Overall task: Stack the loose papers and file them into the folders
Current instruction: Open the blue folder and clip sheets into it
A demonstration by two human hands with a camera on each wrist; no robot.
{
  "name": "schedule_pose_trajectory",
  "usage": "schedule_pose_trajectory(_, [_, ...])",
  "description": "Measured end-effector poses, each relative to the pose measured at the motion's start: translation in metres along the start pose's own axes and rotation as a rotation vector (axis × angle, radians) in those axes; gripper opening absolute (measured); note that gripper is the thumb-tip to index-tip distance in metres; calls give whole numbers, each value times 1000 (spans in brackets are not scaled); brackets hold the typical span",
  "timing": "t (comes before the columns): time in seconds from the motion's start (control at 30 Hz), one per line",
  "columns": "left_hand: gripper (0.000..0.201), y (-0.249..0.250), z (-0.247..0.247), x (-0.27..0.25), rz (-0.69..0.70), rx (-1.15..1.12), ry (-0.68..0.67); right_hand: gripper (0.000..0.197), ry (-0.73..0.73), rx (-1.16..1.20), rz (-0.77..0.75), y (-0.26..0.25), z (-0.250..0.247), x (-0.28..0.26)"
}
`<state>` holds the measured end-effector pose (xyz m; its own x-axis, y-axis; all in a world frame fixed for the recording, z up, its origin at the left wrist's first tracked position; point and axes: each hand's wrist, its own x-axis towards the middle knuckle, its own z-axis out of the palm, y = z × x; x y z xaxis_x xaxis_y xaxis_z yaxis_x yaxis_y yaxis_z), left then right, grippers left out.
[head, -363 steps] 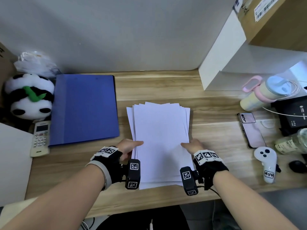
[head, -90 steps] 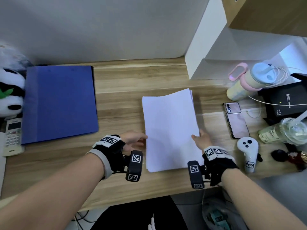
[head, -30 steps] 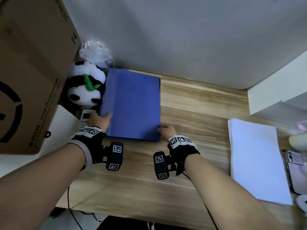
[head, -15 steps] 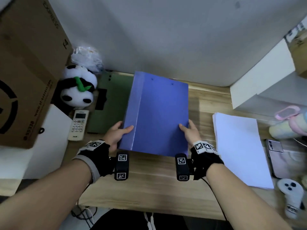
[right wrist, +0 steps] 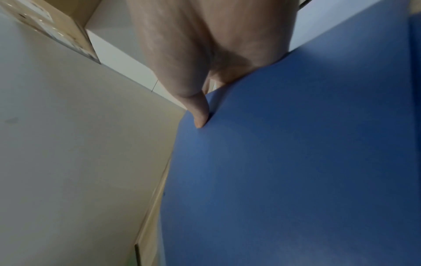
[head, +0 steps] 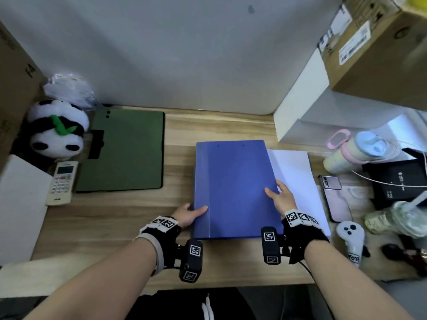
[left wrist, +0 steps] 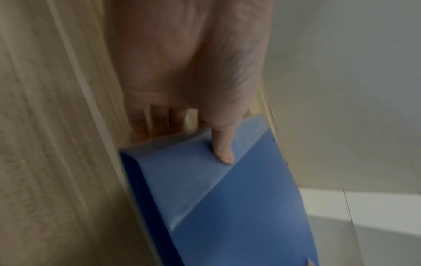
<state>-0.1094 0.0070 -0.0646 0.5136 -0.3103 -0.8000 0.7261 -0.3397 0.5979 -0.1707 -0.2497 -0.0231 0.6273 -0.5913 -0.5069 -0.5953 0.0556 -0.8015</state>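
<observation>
A closed blue folder [head: 233, 188] is at the middle of the wooden desk [head: 178, 158], its right part over the left edge of the white paper stack [head: 298, 179]. My left hand [head: 188, 213] pinches its left spine edge, thumb on the cover and fingers underneath, as the left wrist view shows on the blue folder [left wrist: 227, 207]. My right hand [head: 280, 199] grips the right edge, thumb on top of the blue folder [right wrist: 296, 162]. A second, dark green folder [head: 124, 151] lies flat at the back left.
A panda plush [head: 57, 130] and a white remote [head: 61, 183] sit left of the green folder. On the right are a phone [head: 335, 197], a white controller [head: 351, 241], a pastel bottle [head: 355, 151], a black box [head: 399, 181] and a clear bottle [head: 397, 218]. A white shelf panel [head: 300, 102] stands behind.
Both hands lifted the blue folder off the green one at the left and carried it right and nearer. It now overlaps the paper stack's left edge.
</observation>
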Motion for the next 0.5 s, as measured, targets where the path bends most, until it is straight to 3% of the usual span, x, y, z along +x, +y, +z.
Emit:
schedule_pose_trajectory(0.1, [54,-12,8,22,-51,165,9,45,-58,-82,63,1,-10,0])
schedule_pose_trajectory(0.27, [31,32,21,3,-29,503,25,30,-204,-136,43,-24,-28,-7])
schedule_pose_trajectory(0.37, [41,71,26,-10,95,513,99,26,-316,-160,-16,-50,-36,-19])
schedule_pose_trajectory(0.43, [25,98,30,-28,206,421,154,28,-391,-223,-76,-70,-37,-28])
schedule_pose_trajectory(0.5, [25,126,31,-42,288,414,244,30,-492,-283,-136,-92,-33,-39])
